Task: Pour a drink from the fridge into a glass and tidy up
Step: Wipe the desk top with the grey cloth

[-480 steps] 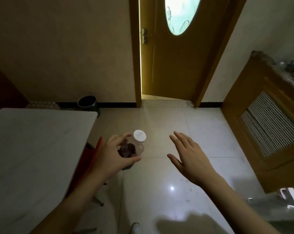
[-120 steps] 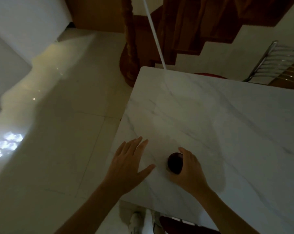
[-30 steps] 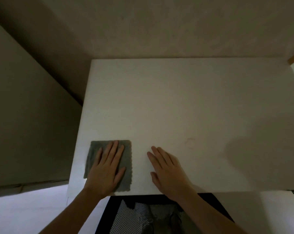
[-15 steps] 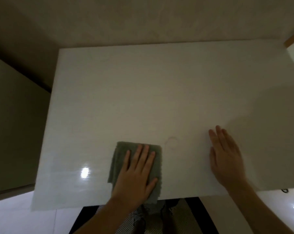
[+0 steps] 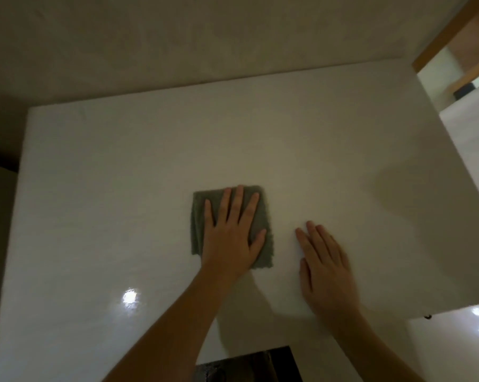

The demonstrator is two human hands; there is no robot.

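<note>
A folded grey-green cloth [image 5: 263, 208] lies flat near the middle of the white glossy table [image 5: 122, 175]. My left hand [image 5: 231, 232] presses palm-down on the cloth with fingers spread. My right hand [image 5: 325, 260] rests flat on the bare tabletop just right of the cloth, fingers together, holding nothing. No bottle or glass is in view.
A beige wall [image 5: 205, 31] runs behind the table's far edge. A wooden shelf or frame [image 5: 458, 48] shows at the upper right. Shiny floor [image 5: 458, 340] lies to the right of the table, and a dark object [image 5: 249, 365] sits below its near edge.
My left hand has slid the cloth forward and to the right over the faint ring mark on the table. My right hand has moved left, closer to the cloth.
</note>
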